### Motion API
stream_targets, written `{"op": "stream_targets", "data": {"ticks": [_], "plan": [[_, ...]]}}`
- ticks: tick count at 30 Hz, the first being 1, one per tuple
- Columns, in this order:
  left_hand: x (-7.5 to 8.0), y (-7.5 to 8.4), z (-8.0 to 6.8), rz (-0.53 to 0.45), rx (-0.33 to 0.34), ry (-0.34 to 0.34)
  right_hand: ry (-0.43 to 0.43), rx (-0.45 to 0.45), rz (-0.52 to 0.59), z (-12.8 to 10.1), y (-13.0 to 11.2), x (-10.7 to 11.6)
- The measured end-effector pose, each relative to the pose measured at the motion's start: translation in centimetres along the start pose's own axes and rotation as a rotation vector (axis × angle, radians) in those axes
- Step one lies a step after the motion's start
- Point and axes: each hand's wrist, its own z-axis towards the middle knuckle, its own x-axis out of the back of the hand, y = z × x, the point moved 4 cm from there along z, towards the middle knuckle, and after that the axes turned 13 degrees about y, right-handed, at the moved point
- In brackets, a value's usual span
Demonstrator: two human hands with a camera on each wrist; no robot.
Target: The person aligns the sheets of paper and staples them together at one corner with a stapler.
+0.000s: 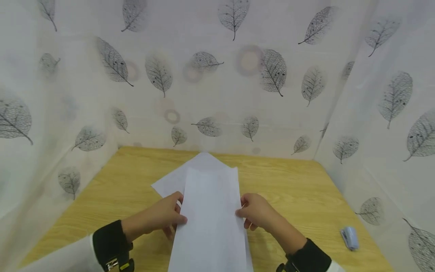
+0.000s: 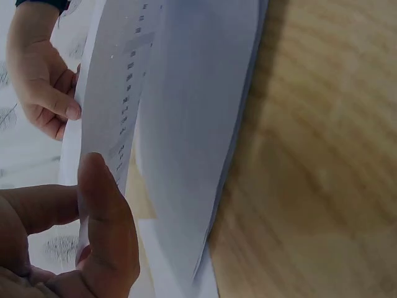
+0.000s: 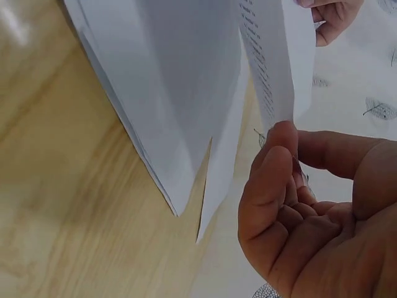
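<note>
A white sheet of paper (image 1: 210, 219) is held up between both hands. My left hand (image 1: 166, 212) pinches its left edge between thumb and fingers, while my right hand (image 1: 257, 212) pinches the right edge at about the same height. The side facing up looks blank in the head view; the wrist views show rows of small print on its other side. Below it lies a stack of white paper (image 2: 192, 124) on the table, its layered edges showing in both wrist views. Another white sheet (image 1: 204, 162) sits turned at an angle behind the held one.
A small light-blue stapler (image 1: 350, 238) lies near the right edge of the wood-grain table (image 1: 292, 185). A pale curtain with a leaf pattern (image 1: 217, 94) hangs along the back and both sides of the table.
</note>
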Motion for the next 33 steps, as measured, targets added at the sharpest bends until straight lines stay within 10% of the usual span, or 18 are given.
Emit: {"op": "stream_targets", "data": {"ticks": [15,33], "plan": [[-2.8,-3.0,-2.6,0.178,-0.030,0.017,-0.079,0.032,-0.123,-2.7,3.5,-0.2],[-2.4,-3.2,-3.0,0.373,-0.040,0.054,0.062,0.127,-0.386,-2.7,4.5,-0.5]]}}
